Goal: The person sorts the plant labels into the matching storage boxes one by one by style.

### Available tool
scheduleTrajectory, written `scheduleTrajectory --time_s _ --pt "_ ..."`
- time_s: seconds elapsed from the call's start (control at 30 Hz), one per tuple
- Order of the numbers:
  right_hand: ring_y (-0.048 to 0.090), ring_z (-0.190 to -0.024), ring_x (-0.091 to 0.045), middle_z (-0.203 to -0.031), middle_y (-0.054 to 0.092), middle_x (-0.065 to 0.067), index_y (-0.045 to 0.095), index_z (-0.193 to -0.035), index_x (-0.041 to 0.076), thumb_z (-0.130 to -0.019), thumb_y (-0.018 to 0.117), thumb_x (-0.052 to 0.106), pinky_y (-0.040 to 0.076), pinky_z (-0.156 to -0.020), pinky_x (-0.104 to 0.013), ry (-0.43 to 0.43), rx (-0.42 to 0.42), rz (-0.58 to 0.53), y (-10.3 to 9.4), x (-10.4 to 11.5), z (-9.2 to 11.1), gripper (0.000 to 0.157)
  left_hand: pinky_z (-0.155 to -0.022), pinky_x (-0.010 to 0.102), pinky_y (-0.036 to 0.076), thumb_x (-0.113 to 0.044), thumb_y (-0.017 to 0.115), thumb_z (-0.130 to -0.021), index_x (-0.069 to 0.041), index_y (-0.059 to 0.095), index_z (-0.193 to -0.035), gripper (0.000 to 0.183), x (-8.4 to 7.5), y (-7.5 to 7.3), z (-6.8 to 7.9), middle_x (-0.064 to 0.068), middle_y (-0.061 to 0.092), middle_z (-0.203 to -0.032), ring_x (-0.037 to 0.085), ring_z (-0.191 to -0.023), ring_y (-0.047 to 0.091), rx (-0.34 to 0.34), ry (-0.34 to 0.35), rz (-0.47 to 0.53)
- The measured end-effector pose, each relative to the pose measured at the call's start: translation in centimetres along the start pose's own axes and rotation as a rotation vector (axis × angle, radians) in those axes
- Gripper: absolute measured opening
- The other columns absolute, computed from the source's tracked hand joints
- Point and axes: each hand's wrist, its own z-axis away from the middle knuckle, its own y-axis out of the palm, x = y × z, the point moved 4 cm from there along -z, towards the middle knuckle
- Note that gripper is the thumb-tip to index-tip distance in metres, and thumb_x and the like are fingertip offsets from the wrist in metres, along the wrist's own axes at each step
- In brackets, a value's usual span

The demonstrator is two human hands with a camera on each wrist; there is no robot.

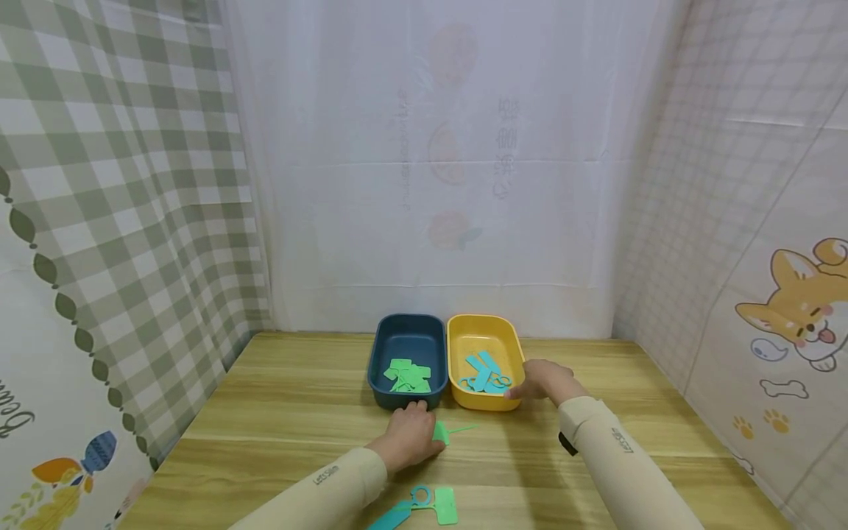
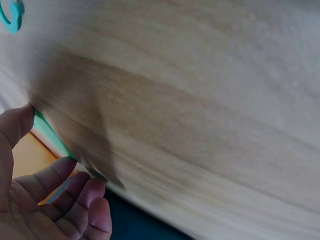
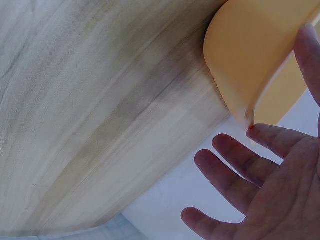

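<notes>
My left hand (image 1: 412, 436) pinches a flat green plastic tag with a thin tail (image 1: 442, 433) by its edges, low over the table in front of the navy bin. In the left wrist view the tag (image 2: 52, 132) shows edge-on between thumb and index finger. At the right side of the yellow bin (image 1: 486, 401), my right hand (image 1: 546, 380) has its fingers extended; the thumb lies at the rim and the index fingertip at the outer wall, as the right wrist view shows. Several blue tags with ring ends (image 1: 483, 377) lie inside that bin.
Beside the yellow bin stands the navy bin (image 1: 405, 400), with several green tags (image 1: 408, 377) in it. Nearer me, a blue ring tag (image 1: 392, 515) and another green tag (image 1: 446, 506) lie on the wooden table (image 1: 291, 412). Curtains hang behind and at both sides.
</notes>
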Motion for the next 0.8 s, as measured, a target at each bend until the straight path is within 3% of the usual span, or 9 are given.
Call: scheduleTrajectory --time_s 0.37,0.67,0.8 --pt "0.060 -0.101 -0.033 -0.113 0.067 -0.014 0.067 -0.107 0.005 -0.082 0.078 0.048 0.044 -0.087 -0.064 0.002 -0.005 0.000 -0.07 0.07 0.09 0.050 -0.067 0.038 0.048 -0.052 0.078 -0.079 -0.011 0.069 -0.089 0.044 0.34 0.03 -0.04 0.003 0.051 -0.086 0.021 -0.082 0.053 0.031 -0.009 0.056" --pt "0.060 -0.103 -0.035 -0.114 0.066 -0.016 0.067 -0.110 0.004 -0.082 0.078 0.048 0.043 -0.088 -0.066 0.000 -0.004 -0.001 -0.18 0.14 0.18 0.054 -0.066 0.037 0.047 -0.051 0.079 -0.078 -0.014 0.068 -0.080 0.039 0.27 -0.05 0.09 0.003 0.053 -0.087 0.021 -0.082 0.053 0.021 0.001 0.024" --pt "0.060 -0.102 -0.034 -0.113 0.067 -0.014 0.067 -0.108 0.005 -0.083 0.078 0.047 0.043 -0.088 -0.065 -0.001 -0.003 -0.007 -0.14 0.08 0.14 0.050 -0.065 0.036 0.045 -0.051 0.081 -0.077 -0.014 0.069 -0.084 0.039 0.05 -0.31 0.06 0.002 0.052 -0.088 0.020 -0.083 0.053 0.015 0.018 -0.003"
